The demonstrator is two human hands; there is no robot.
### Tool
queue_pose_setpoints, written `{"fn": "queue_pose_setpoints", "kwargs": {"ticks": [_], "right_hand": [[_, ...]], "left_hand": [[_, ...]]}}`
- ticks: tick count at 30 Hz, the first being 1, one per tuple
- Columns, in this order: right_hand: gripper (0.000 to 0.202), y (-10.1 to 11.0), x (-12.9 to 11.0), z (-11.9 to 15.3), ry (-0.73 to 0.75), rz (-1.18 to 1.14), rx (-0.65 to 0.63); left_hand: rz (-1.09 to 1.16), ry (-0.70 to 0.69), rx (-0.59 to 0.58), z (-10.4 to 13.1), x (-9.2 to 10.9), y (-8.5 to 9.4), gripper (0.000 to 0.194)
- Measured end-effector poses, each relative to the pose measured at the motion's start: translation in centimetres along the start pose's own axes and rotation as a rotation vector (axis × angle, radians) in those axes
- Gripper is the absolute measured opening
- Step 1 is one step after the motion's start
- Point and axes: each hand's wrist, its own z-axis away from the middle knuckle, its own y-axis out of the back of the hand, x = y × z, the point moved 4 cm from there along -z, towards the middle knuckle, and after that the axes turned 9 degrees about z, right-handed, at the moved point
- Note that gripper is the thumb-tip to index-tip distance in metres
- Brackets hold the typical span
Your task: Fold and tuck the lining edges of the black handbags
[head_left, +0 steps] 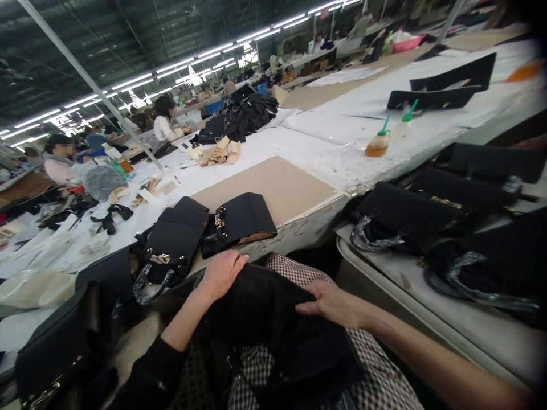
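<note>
A black handbag (273, 319) lies across my lap, on checked cloth (376, 359). My left hand (222, 274) is closed over its upper left edge, with the thumb pointing right. On the bag's right edge my right hand (327, 302) grips the black material between thumb and fingers. The bag's lower part is dark, and its details are hard to make out. Just beyond my left hand, two black handbags with gold-coloured clasps, a left one (182, 228) and a right one (243, 219), lie on the table edge.
Several black bags (397, 210) with plastic-wrapped handles lie on a surface at right. Another black bag (55, 336) is at lower left. On the white-covered table (316, 131) are a brown board (273, 188), a glue bottle (378, 143) and a black pile (243, 114). People sit farther back.
</note>
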Motion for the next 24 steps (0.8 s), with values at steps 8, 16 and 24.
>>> {"fn": "queue_pose_setpoints", "kwargs": {"ticks": [8,16,24], "right_hand": [[0.023,-0.6,0.6,2.2,-0.018,-0.073,0.105],[0.026,-1.0,0.5,2.0,-0.030,-0.067,0.118],[0.022,-0.8,0.1,2.0,-0.023,0.041,0.128]], "left_hand": [[0.371,0.195,0.184,3.8,-1.2,0.8,0.055],[0.608,0.276,0.152,5.3,-0.8,1.5,0.062],[0.798,0.277,-0.088,7.0,-1.4,1.6,0.036]]}}
